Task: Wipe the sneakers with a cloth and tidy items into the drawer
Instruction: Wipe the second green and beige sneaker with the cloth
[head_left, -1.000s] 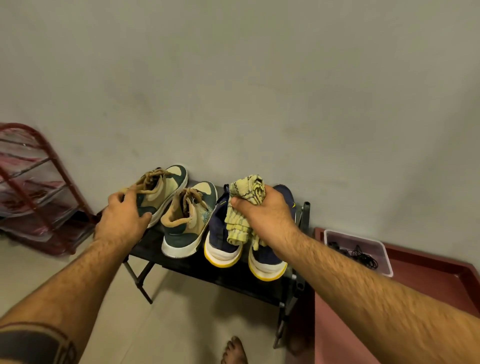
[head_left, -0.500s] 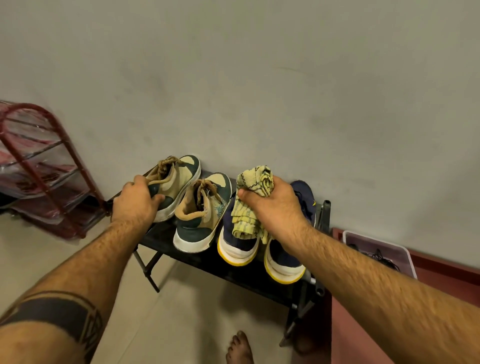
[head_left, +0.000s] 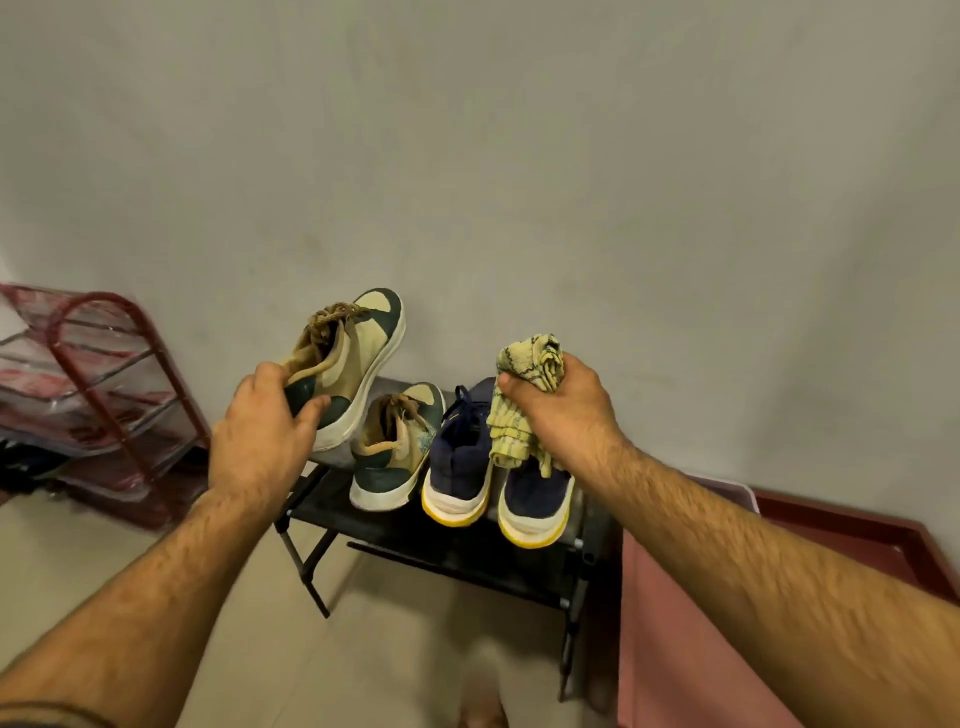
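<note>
1. left hand (head_left: 265, 431), centre-left of the frame: its fingers (head_left: 311, 410) wrap the heel of a green-and-tan sneaker (head_left: 348, 364), thumb on the collar. the shoe is lifted clear of the black shoe rack (head_left: 415, 535), toe tilted up towards the wall. the grip sits at the heel only, so the toe-heavy shoe could probably pivot or slip once rubbing pressure is applied.

2. right hand (head_left: 561, 415), centre-right of the frame: its fingers are closed into a fist around a bunched yellow cloth (head_left: 530, 364), whose loose tail hangs down over the navy pair. the dangling tail could likely snag laces or drag a shoe if the hand swings across.

3. second green-and-tan sneaker (head_left: 397, 447), centre of the frame, rests on the rack just below and beside the lifted one; a downward wobble of the lifted shoe could knock it.

4. navy sneakers with yellow soles (head_left: 460, 462), centre of the frame, stand side by side at the rack's front edge, heels towards the camera. a nudge from the right forearm could tip them to the floor.

5. the rack looks light and thin-legged; pressing down on it while wiping might rock it.

6. a bare foot (head_left: 480, 714), blurred at the bottom edge, lies under the drop path of any fallen shoe.

7. the maroon surface (head_left: 691, 623) at lower right may be the drawer unit; this cannot be told.
</note>
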